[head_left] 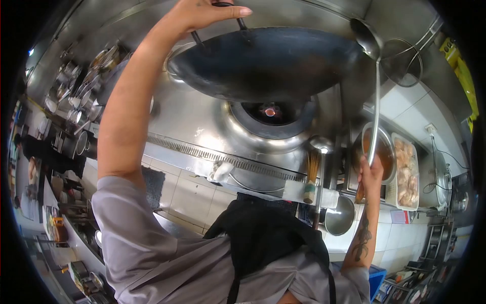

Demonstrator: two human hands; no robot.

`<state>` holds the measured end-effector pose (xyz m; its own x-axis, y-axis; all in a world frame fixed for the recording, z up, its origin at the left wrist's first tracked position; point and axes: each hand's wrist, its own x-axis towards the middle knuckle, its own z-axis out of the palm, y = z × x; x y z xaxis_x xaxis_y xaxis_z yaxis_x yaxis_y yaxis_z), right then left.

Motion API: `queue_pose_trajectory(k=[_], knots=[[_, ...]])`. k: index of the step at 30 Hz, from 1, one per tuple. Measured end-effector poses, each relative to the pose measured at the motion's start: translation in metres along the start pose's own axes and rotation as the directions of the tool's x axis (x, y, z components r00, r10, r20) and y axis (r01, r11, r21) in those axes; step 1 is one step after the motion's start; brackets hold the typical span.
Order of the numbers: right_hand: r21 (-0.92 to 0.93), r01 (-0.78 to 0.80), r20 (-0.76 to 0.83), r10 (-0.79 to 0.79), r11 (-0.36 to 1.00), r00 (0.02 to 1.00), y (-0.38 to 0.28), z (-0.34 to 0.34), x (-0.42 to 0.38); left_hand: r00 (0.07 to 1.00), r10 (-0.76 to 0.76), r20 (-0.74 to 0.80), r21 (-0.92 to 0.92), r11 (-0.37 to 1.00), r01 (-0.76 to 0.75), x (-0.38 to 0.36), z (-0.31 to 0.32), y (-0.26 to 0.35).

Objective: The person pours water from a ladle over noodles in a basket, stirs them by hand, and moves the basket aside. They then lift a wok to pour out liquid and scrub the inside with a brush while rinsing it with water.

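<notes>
My left hand [202, 12] is raised high and grips the loop handle of a large dark wok [263, 61], which is lifted clear above the round burner opening [271, 112], where a small flame glows. My right hand [370, 175] is closed around the long metal handle of a ladle [366, 38]. The ladle's bowl points up beside the wok's right rim. I cannot see inside the wok or the ladle from this angle.
A wire skimmer [402, 63] hangs right of the ladle. A steel bowl of orange sauce [380, 152] and a tray of pale food pieces [407, 172] sit by my right hand. A bamboo brush [311, 177], a second ladle [323, 144] and steel pots [76, 101] are nearby. Another person [30, 149] stands far left.
</notes>
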<state>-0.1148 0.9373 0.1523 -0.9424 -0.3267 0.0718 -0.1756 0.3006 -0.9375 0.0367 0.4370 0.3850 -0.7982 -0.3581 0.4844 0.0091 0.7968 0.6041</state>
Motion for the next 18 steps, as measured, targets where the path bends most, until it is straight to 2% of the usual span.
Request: queue_pose_trajectory(k=[3,6,9,12,15,18], knots=[[-0.052,0.016,0.020,-0.015,0.999,1.000,-0.003,-0.010,0.007,0.999,-0.006,-0.038,0.123,0.992,0.011,0.008,-0.001,0.004],[-0.085,0.023,0.044,-0.019,0.996,0.999,-0.005,-0.019,0.010,0.995,-0.092,-0.027,0.083,0.992,0.094,0.015,0.002,0.013],[-0.077,0.004,0.061,0.001,0.997,0.998,-0.005,-0.023,0.016,0.999,-0.029,-0.026,0.097,0.995,0.032,0.025,0.008,0.019],[-0.080,-0.017,0.090,0.024,0.997,0.996,0.001,-0.028,0.021,0.995,0.045,-0.092,0.115,0.993,-0.034,0.035,0.018,0.029],[-0.057,-0.014,0.114,0.021,0.998,0.993,0.011,-0.031,0.027,0.985,0.163,-0.060,0.089,0.984,-0.157,0.051,0.019,0.022],[-0.046,0.033,0.125,-0.027,0.998,0.992,0.019,-0.030,0.029,0.995,0.069,-0.066,0.183,0.982,-0.056,0.054,0.018,0.016]])
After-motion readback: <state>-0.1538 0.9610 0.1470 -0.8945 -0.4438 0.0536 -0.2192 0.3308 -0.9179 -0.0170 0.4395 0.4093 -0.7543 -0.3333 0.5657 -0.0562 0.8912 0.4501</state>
